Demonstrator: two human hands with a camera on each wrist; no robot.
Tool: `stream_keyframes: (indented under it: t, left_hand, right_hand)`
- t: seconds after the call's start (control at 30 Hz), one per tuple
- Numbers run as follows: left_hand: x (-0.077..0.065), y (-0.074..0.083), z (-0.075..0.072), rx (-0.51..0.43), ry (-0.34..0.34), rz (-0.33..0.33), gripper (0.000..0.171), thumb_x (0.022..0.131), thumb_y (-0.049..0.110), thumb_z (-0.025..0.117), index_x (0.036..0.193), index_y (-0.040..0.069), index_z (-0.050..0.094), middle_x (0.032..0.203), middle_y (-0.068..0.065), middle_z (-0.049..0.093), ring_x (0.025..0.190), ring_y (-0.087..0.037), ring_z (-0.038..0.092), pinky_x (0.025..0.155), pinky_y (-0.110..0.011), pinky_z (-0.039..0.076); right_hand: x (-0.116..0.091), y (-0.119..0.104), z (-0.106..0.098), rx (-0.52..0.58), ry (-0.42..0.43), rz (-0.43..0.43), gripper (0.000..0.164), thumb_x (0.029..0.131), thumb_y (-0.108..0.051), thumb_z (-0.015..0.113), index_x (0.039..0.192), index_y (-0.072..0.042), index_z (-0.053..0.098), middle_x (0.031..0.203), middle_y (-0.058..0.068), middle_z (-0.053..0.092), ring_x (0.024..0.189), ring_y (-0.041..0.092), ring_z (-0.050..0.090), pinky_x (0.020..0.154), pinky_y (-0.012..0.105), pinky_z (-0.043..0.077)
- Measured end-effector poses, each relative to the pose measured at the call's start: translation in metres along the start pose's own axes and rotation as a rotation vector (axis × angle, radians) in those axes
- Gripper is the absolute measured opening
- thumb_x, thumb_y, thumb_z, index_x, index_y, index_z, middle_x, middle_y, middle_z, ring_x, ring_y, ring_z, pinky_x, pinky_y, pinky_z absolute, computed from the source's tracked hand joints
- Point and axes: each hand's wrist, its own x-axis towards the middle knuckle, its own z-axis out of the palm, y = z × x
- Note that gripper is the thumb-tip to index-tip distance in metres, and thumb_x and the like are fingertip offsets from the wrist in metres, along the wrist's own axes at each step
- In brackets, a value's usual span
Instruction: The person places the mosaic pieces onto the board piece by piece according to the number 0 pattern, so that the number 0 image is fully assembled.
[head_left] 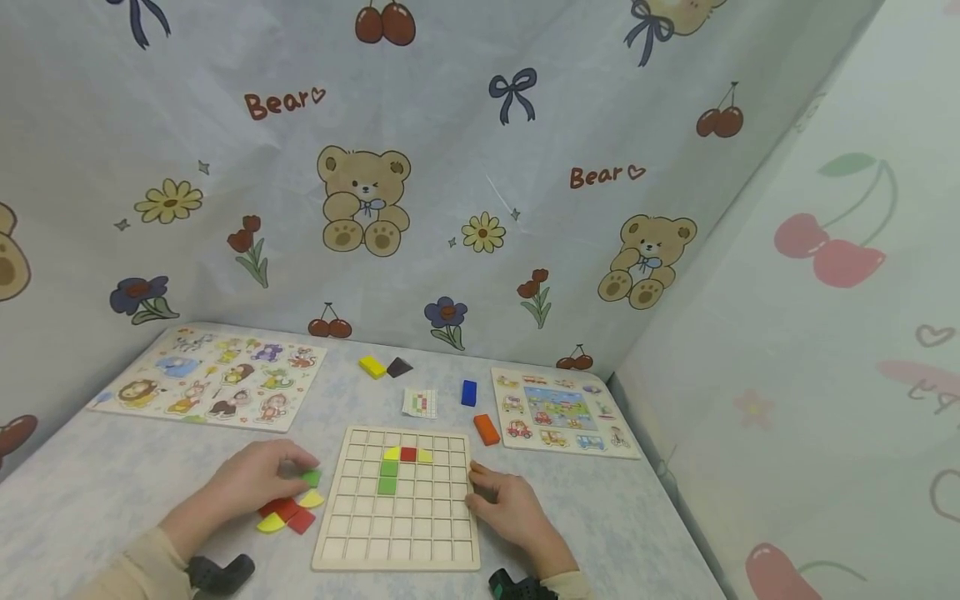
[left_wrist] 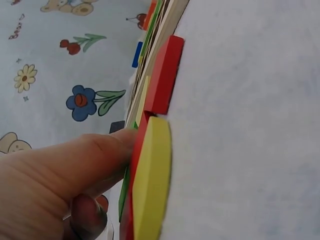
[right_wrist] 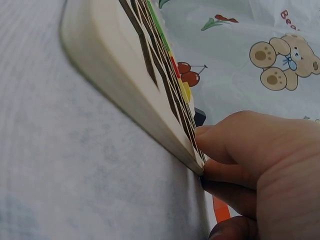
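"Watching from my remote seat, I see the board point(head_left: 421, 509) lying flat between the hands. What sits in it?"

"I make out a red square point(head_left: 408, 454) in its upper part with a yellow piece on either side, and two green squares point(head_left: 387, 486) in a column under the left yellow one."

"And the left hand point(head_left: 258, 479)?"

"Just left of the board, its thumb and forefinger bent at a loose green block point(head_left: 311, 477). I can't tell whether they pinch it or only touch it. Red tiles point(head_left: 302, 522) and yellow tiles point(head_left: 271, 522) lie bunched beside those fingers, near the board's left edge."

"My right hand point(head_left: 513, 508) view shows a grasp."

"Yes, it grips the board's right edge, thumb on top."

"Farther out?"

"Past the far edge I have a pattern card point(head_left: 422, 404), with a blue block point(head_left: 468, 392) to its right and an orange block point(head_left: 487, 430) near the board's far right corner. A yellow block point(head_left: 372, 367) and a dark block point(head_left: 400, 367) lie farther back, between an animal puzzle point(head_left: 251, 419) on the left and a vehicle puzzle point(head_left: 523, 444) on the right."
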Motion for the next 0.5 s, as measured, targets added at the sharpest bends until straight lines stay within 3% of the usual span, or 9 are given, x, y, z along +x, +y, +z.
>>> stream_keyframes:
  t: [0.23,0.37,0.5]
  left_hand:
    - [-0.002,0.014,-0.001,0.041,0.053,-0.019,0.033,0.078,0.041,0.088,0.108,0.03,0.078,0.107,0.01,0.074,0.1,-0.016,0.066,0.083,-0.045,0.055]
    - [-0.004,0.031,0.004,-0.001,0.026,-0.005,0.031,0.078,0.044,0.088,0.105,0.032,0.077,0.103,0.014,0.072,0.086,-0.01,0.06,0.075,-0.036,0.05]
    - [-0.007,0.05,0.014,-0.031,-0.01,0.014,0.027,0.077,0.042,0.089,0.099,0.033,0.075,0.098,0.018,0.07,0.083,-0.007,0.058,0.074,-0.035,0.048]
  right_hand:
    - [0.001,0.0,-0.001,0.006,-0.002,0.006,0.043,0.093,-0.029,0.074,0.131,-0.007,0.07,0.143,0.002,0.063,0.133,0.028,0.06,0.106,0.052,0.048]
    - [0.001,-0.001,-0.001,-0.001,-0.004,-0.002,0.043,0.093,-0.028,0.074,0.13,-0.007,0.07,0.142,0.003,0.064,0.132,0.028,0.06,0.105,0.052,0.049]
    - [0.001,-0.001,0.0,-0.008,-0.002,-0.008,0.043,0.092,-0.028,0.075,0.13,-0.007,0.071,0.142,0.003,0.064,0.131,0.028,0.061,0.105,0.052,0.049]
